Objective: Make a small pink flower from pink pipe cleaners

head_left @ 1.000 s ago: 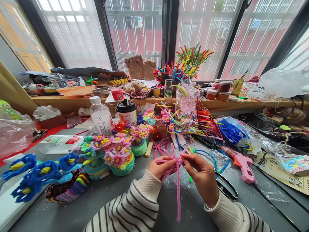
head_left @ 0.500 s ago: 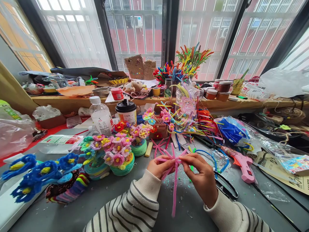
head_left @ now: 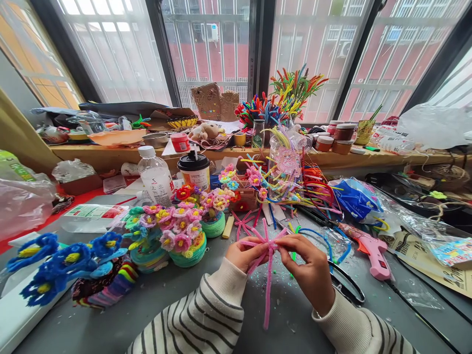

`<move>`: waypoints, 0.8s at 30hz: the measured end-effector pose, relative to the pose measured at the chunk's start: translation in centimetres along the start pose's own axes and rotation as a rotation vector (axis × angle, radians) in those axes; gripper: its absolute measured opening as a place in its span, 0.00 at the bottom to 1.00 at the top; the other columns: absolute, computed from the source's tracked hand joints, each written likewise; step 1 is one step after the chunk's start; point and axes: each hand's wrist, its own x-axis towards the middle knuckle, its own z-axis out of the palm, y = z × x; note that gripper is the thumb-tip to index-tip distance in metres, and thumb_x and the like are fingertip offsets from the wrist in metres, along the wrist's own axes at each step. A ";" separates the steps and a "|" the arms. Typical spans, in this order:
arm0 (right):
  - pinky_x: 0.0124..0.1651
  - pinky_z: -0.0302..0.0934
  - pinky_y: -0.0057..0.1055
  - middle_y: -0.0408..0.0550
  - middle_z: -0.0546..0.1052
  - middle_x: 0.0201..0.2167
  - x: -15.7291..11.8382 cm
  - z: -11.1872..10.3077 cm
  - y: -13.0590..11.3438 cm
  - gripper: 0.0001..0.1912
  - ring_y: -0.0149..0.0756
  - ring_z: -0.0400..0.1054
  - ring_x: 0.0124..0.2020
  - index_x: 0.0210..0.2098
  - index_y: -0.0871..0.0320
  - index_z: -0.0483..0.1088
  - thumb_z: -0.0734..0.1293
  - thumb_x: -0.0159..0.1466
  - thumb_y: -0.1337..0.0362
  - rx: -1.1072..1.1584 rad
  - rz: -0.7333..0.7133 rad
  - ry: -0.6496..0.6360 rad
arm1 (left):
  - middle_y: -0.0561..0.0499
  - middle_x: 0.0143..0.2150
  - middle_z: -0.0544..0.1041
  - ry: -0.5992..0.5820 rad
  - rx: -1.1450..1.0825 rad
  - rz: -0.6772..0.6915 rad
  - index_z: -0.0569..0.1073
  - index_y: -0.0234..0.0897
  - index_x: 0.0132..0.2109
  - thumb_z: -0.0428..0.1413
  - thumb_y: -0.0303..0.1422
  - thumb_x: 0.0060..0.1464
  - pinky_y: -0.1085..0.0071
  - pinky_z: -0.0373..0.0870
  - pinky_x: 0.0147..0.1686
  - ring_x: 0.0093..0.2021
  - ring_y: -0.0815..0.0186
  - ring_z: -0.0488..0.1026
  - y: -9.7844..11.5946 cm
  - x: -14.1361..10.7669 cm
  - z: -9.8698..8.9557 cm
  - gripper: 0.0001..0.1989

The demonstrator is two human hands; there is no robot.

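Between both hands is a star of pink pipe cleaners (head_left: 268,287), its arms spreading from one centre and one long arm hanging down. My left hand (head_left: 243,254) is closed on its left arms, thumb on top. My right hand (head_left: 308,265) pinches an arm close to the centre on the right side. The right fingertips partly cover what they grip. Behind the left hand, a darker pink pipe cleaner star (head_left: 246,225) lies on the grey table (head_left: 177,319). Blue pipe cleaners (head_left: 326,238) lie just beyond the right hand.
Pipe cleaner flower pots (head_left: 188,248) and blue flowers (head_left: 72,258) stand at left. Behind them are a plastic bottle (head_left: 155,174) and a lidded cup (head_left: 194,172). A pink glue gun (head_left: 372,250) with a cord and black-handled scissors (head_left: 348,285) lie at right.
Both hands keep the same hold on the pink star, nearly still. The whole view has shifted very slightly.
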 end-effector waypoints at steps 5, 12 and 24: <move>0.36 0.60 0.31 0.46 0.70 0.29 0.0 0.1 0.3 0.09 0.34 0.64 0.32 0.30 0.56 0.68 0.60 0.52 0.73 -0.028 -0.094 -0.028 | 0.51 0.16 0.74 0.007 0.007 -0.001 0.69 0.31 0.20 0.64 0.28 0.19 0.76 0.69 0.21 0.18 0.70 0.71 0.1 -0.2 0.2 0.14; 0.36 0.60 0.31 0.46 0.69 0.29 -0.2 0.2 0.4 0.10 0.34 0.64 0.32 0.32 0.56 0.67 0.59 0.53 0.73 -0.067 -0.142 -0.041 | 0.50 0.17 0.75 0.026 0.025 -0.018 0.69 0.31 0.21 0.65 0.28 0.18 0.75 0.70 0.22 0.20 0.67 0.72 0.1 -0.1 0.0 0.16; 0.36 0.60 0.32 0.47 0.68 0.30 -0.2 0.3 1.0 0.11 0.34 0.63 0.33 0.34 0.56 0.66 0.58 0.55 0.74 -0.148 -0.205 -0.083 | 0.50 0.17 0.75 0.022 0.022 -0.053 0.70 0.30 0.22 0.65 0.29 0.18 0.76 0.69 0.22 0.19 0.70 0.71 0.2 -0.3 0.1 0.16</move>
